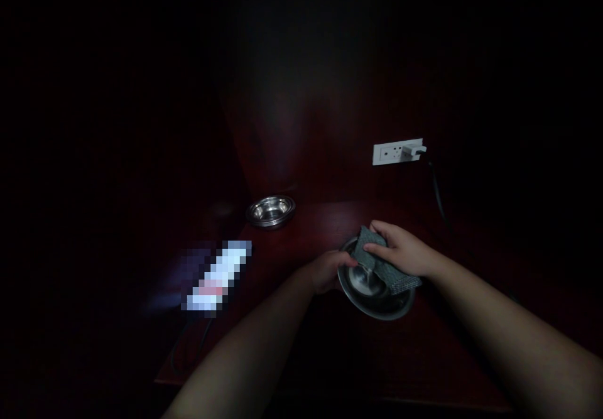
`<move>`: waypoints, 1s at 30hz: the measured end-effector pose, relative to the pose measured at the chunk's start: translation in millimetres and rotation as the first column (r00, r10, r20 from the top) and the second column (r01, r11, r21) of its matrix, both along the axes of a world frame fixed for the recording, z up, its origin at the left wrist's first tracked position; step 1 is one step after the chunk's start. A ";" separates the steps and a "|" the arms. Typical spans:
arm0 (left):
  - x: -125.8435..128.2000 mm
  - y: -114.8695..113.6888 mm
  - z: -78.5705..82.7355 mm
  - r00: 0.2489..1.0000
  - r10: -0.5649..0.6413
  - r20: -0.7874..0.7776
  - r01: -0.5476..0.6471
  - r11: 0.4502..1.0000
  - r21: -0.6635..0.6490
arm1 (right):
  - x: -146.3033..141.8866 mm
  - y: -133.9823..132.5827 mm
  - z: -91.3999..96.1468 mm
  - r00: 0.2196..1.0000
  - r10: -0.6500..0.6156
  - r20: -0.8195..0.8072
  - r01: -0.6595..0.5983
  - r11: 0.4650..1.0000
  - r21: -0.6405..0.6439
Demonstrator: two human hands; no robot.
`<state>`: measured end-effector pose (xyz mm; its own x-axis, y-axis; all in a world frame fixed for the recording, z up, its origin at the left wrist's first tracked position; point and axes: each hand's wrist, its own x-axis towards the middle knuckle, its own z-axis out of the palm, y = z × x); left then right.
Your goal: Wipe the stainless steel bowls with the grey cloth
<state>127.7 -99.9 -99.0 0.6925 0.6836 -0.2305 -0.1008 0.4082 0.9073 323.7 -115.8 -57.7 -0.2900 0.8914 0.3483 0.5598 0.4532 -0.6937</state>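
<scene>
A shiny metal bowl (365, 282) is tilted over the dark red table, its hollow side turned towards me. My left hand (328, 271) grips its left rim, thumb over the edge and the other fingers hidden behind. In my right hand (393, 246) is a grey-green cloth (377, 261), pressed against the bowl's upper right part. One end of the cloth hangs across the inside towards the right rim. Further back on the left, a small stack of metal bowls (271, 212) sits on the table, apart from both hands.
A blurred-out bright screen (219, 277) stands at the left, with a cable below it. On the back wall, a white socket plate (397, 152) holds a plug, and a dark cord (438, 193) hangs at its right. The table's front edge (377, 399) runs along the bottom. Surroundings are very dark.
</scene>
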 end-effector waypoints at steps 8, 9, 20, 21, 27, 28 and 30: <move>4.5 -3.7 13.3 0.958 0.042 0.284 -0.047 0.999 0.010 | 3.8 13.3 -4.8 0.905 -0.293 -0.309 0.298 0.954 -0.033; 5.4 -5.1 15.3 0.944 0.051 0.325 -0.058 0.998 0.011 | 3.1 15.0 -6.8 0.877 -0.325 -0.355 0.329 0.943 -0.049; 17.5 -9.7 13.3 0.869 0.262 0.419 -0.230 0.965 -0.128 | -14.3 11.2 -14.7 0.908 -0.333 -0.254 0.341 0.940 -0.015; 17.3 -9.7 14.4 0.867 0.271 0.418 -0.238 0.963 -0.129 | -14.1 9.8 -12.5 0.916 -0.333 -0.223 0.345 0.938 0.017; 15.0 -10.5 19.7 0.879 0.243 0.411 -0.216 0.970 -0.111 | -14.4 2.5 -2.3 0.927 -0.361 -0.104 0.370 0.925 0.085; 14.6 -10.3 19.9 0.883 0.232 0.409 -0.206 0.973 -0.106 | -14.5 2.0 -1.7 0.926 -0.367 -0.089 0.374 0.923 0.090; 13.8 -9.6 19.8 0.891 0.208 0.404 -0.185 0.978 -0.096 | -14.1 1.8 -1.3 0.925 -0.373 -0.069 0.378 0.920 0.098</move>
